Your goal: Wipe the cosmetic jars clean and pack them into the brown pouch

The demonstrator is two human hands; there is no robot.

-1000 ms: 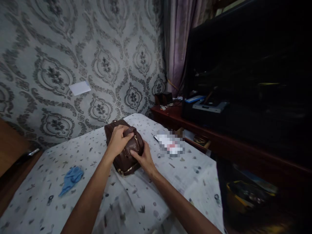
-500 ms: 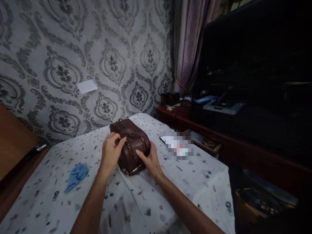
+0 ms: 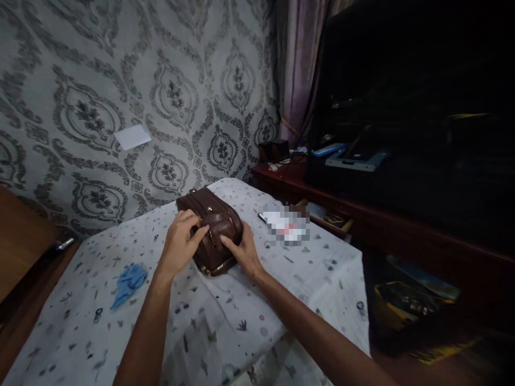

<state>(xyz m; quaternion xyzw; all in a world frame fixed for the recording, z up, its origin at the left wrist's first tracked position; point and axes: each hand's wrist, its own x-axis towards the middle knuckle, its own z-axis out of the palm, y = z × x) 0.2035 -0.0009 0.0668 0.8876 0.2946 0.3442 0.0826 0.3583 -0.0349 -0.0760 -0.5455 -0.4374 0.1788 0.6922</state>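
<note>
A brown leather bag (image 3: pixel 217 259) with gold zippers and a top handle lies on the white patterned cloth (image 3: pixel 217 327). My left hand (image 3: pixel 181 241) is at the bag's left side, its fingers curled over the top and its thumb near the handle. Around the right side of the bag wraps my right hand (image 3: pixel 243 249), with the thumb on top and the fingers partly hidden behind the side. Both hands grip the bag.
A crumpled blue cloth (image 3: pixel 129 284) lies left of the bag. To the right is a blurred-out phone (image 3: pixel 284 224). Beyond it stand a dark red desk (image 3: pixel 289 179) with an open drawer (image 3: pixel 328 217) and a large dark screen (image 3: pixel 410 96). A wooden piece (image 3: pixel 28 241) is at far left.
The view has shifted a little. My left thumb has moved slightly along the top of the bag, and the handle leans a bit differently. Both hands remain on the bag.
</note>
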